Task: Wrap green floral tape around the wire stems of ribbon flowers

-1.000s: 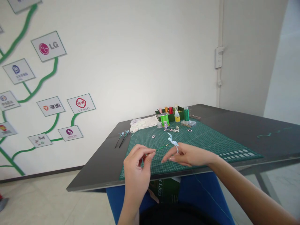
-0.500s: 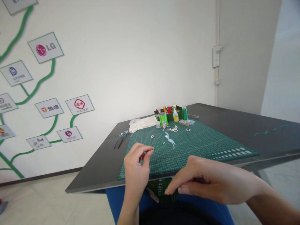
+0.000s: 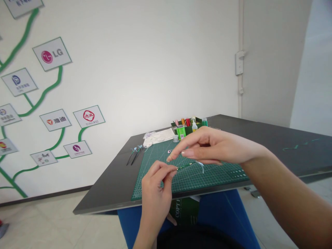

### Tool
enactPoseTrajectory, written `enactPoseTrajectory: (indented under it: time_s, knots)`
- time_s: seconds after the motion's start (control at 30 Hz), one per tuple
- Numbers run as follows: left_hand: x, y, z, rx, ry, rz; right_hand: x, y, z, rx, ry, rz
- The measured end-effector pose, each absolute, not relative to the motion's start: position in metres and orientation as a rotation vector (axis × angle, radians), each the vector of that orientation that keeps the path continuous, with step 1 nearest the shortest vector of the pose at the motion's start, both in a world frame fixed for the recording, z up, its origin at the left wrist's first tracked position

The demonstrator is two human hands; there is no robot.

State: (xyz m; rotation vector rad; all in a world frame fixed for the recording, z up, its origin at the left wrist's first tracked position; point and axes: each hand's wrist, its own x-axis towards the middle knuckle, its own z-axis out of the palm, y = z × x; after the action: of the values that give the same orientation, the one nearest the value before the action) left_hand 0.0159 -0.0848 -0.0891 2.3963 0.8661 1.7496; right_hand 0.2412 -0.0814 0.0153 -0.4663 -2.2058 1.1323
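Observation:
My left hand (image 3: pixel 157 185) pinches the near end of a thin green flower stem (image 3: pixel 184 166) between thumb and fingertips. The stem slants up to the right, with pale blue petals (image 3: pixel 201 167) at its far end, partly hidden by my right hand. My right hand (image 3: pixel 207 147) is over the stem, palm down, its fingers curled and its index fingertip just above my left fingertips. Whatever it holds, perhaps a fine thread, is too thin to make out. Below lies a green cutting mat (image 3: pixel 150 181); a small pinkish loop (image 3: pixel 169 151) rests on it.
Toward the back stand a green box with thread spools (image 3: pixel 187 121), a bright green tub (image 3: pixel 181 132) and a white bottle (image 3: pixel 194 126). White sheets (image 3: pixel 159 137) and two dark-stemmed flowers (image 3: pixel 135 154) are at left. Green scraps (image 3: pixel 295 147) lie right on the dark table (image 3: pixel 103 193).
My right hand has risen from below the table edge to above the stem, covering the scissors and part of the mat. My left hand has shifted slightly right with the stem.

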Motion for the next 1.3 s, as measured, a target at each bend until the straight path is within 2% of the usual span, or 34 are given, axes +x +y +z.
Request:
enactPoseTrajectory:
  time_s: [0.23,0.57,0.93,1.17,1.3]
  knots:
    - [0.015,-0.089,-0.087,2.44,0.841,1.766,0.242,-0.057,0.021,-0.461,-2.179,1.069]
    - [0.014,-0.092,-0.086,2.433,0.889,1.776,0.252,-0.019,0.001,-0.544,-2.095,1.138]
    - [0.014,-0.088,-0.086,2.372,0.911,1.744,0.257,-0.059,0.005,-0.265,-2.155,1.192]
    - [0.012,-0.089,-0.086,2.314,0.909,1.726,0.267,-0.081,0.008,-0.167,-2.486,1.028]
    - [0.013,-0.091,-0.086,2.31,0.903,1.738,0.269,-0.085,0.011,-0.066,-2.586,1.068]
